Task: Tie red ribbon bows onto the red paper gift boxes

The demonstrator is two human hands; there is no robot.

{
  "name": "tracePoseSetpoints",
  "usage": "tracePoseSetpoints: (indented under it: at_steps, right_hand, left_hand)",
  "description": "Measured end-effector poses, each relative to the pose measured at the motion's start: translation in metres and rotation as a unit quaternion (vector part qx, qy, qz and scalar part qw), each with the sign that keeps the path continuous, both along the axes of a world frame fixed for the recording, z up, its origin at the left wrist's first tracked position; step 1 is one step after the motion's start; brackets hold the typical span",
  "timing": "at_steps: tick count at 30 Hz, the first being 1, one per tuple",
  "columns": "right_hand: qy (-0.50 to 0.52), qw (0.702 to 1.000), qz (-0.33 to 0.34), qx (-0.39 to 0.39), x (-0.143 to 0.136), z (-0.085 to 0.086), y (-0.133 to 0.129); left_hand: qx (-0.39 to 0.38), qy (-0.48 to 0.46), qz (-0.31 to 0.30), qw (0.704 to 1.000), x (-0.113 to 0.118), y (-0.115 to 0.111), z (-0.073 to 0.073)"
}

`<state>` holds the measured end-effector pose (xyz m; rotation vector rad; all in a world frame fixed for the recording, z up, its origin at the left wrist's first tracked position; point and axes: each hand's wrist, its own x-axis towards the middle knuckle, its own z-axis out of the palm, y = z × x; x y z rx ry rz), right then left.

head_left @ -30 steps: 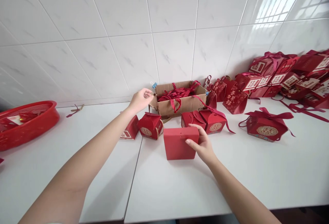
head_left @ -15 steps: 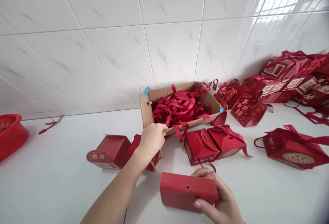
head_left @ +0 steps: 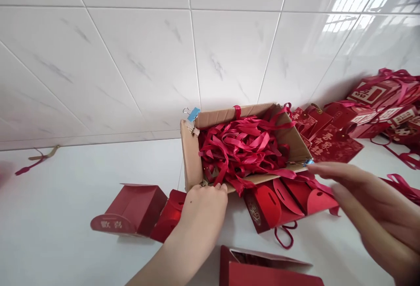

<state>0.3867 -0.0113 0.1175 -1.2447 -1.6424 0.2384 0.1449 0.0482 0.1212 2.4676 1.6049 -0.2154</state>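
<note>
Near the front left corner of a cardboard box [head_left: 191,155], my left hand [head_left: 205,209] is closed over the rim. Crimson ribbons [head_left: 243,144] fill the box in a tangled heap, and some hang over its front edge. My right hand [head_left: 370,207] holds nothing; its fingers are apart, close to the blue binder clip [head_left: 308,162] at the right corner. Below, at the bottom edge, lies a red gift box [head_left: 269,275] with its top partly open. Two red gift boxes [head_left: 272,203] stand against the front of the cardboard box, partly under a ribbon.
An upright open red box [head_left: 134,207] and another red box [head_left: 170,216] stand at left. Stacked gift boxes [head_left: 367,95] with ribbons fill the right side along the tiled wall [head_left: 229,58]. Another blue clip [head_left: 193,114] sits on the back left corner. A loose tag [head_left: 46,155] lies far left.
My right hand has let go of the red gift box, which now lies lower down, and has moved up and right to the cardboard box's corner. My left hand stays on the rim.
</note>
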Motion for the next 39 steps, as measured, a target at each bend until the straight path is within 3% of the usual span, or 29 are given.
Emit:
tracePoseSetpoints:
  at_steps: [3, 6, 9, 11, 14, 18, 22, 25, 28, 30, 34, 39]
  right_hand:
    - [-0.102, 0.982, 0.158, 0.025, -0.048, 0.03, 0.044]
    - [-0.176, 0.946, 0.268, -0.048, -0.105, 0.025, 0.104]
    - [-0.316, 0.879, 0.266, -0.238, -0.144, -0.003, 0.157]
    - [-0.338, 0.865, 0.249, -0.276, -0.157, -0.022, 0.181]
    - [-0.36, 0.852, 0.208, -0.317, -0.164, -0.042, 0.194]
    - [-0.368, 0.858, 0.157, -0.323, -0.169, -0.058, 0.191]
    - [-0.351, 0.874, 0.149, -0.302, -0.171, -0.065, 0.19]
    - [-0.331, 0.883, 0.172, -0.285, -0.167, -0.058, 0.192]
    - [-0.308, 0.894, 0.199, -0.259, -0.151, -0.035, 0.184]
    - [-0.265, 0.915, 0.21, -0.218, -0.134, -0.016, 0.168]
    - [-0.061, 0.972, 0.226, -0.029, -0.09, 0.01, 0.118]
    - [0.025, 0.965, 0.218, 0.141, -0.051, 0.019, 0.042]
  left_hand:
    - [-0.002, 0.015, -0.022, 1.0, 0.0, -0.003, -0.005]
    - [0.01, -0.013, -0.027, 0.999, -0.001, -0.006, -0.005]
    - [-0.001, -0.017, -0.023, 1.0, -0.001, -0.008, -0.003]
    - [-0.01, -0.007, -0.022, 1.0, -0.001, -0.008, -0.005]
    - [0.005, -0.008, -0.018, 1.0, 0.0, -0.009, -0.011]
    - [0.031, -0.031, -0.006, 0.999, 0.002, -0.013, -0.02]
    - [0.024, -0.014, -0.017, 0.999, 0.003, -0.015, -0.021]
    - [0.033, -0.025, -0.021, 0.999, 0.001, -0.014, -0.017]
    - [0.023, -0.014, -0.021, 0.999, 0.0, -0.013, -0.01]
    - [0.024, -0.008, -0.022, 0.999, -0.001, -0.01, -0.006]
    - [0.084, -0.027, -0.013, 0.996, -0.007, 0.004, -0.005]
    - [0.137, -0.097, -0.026, 0.985, -0.02, 0.025, -0.007]
